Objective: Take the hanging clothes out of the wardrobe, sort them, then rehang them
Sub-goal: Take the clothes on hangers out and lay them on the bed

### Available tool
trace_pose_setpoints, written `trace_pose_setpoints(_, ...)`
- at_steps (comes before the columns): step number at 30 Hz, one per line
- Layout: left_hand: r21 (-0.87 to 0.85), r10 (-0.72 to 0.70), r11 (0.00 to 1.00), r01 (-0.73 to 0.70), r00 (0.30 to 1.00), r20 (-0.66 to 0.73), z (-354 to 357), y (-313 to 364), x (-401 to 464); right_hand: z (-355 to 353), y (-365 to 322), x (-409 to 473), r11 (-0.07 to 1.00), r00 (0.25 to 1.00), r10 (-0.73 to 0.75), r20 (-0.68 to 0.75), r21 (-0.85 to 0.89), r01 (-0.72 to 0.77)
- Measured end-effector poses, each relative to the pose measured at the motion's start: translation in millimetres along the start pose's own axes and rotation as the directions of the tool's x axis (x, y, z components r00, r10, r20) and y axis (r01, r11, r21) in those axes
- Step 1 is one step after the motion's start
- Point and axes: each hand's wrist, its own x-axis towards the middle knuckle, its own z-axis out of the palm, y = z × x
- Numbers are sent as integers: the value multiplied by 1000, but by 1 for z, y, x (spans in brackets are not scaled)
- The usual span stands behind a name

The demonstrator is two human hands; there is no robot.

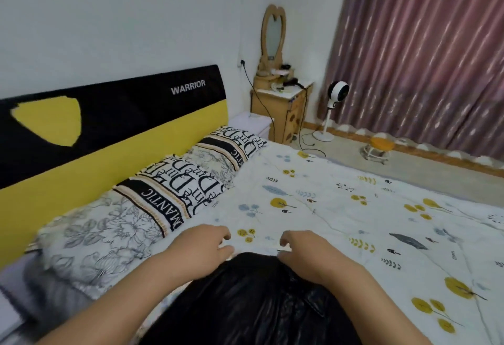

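Observation:
A shiny black garment (253, 303) lies on the bed's white patterned cover (341, 208), filling the lower middle of the view. My left hand (201, 246) is at its far left edge with curled fingers pinching the edge. At the far right edge, my right hand (302, 249) pinches the garment with curled fingers; a thin pale piece shows under the fingertips, too small to identify. The wardrobe is out of view.
Two printed pillows (174, 194) lie along the black-and-yellow headboard (95, 131) at left. A wooden dresser with a mirror (283, 104), a white standing fan (334, 104) and a small yellow stool (377, 146) stand beyond the bed. A pink curtain (425, 52) covers the right wall.

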Motion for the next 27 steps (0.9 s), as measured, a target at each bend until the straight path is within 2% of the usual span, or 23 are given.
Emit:
trace_pose_setpoints(3,17,-71,997,72,996,-49,-13,-8,-50,-9,-33,-23,988,992,-127,-25,-88,124)
trace_pose_setpoints(9,9,-234,971,238,962,-143,-34,-40,-145,-10,-105,-50,937,946,-322,-42,-153,313)
trace_pose_setpoints(15,35,-372,918,395,888,-270,-54,-77,-247,1,-203,-70,830,842,-537,-49,-211,517)
trace_pose_setpoints(18,-15,-454,881,473,834,-313,-58,-99,-300,12,-256,-86,760,777,-629,-22,-229,609)
trace_pose_setpoints(27,-87,-727,658,748,601,-333,-61,-179,-502,77,-446,-169,519,540,-840,44,-224,825)
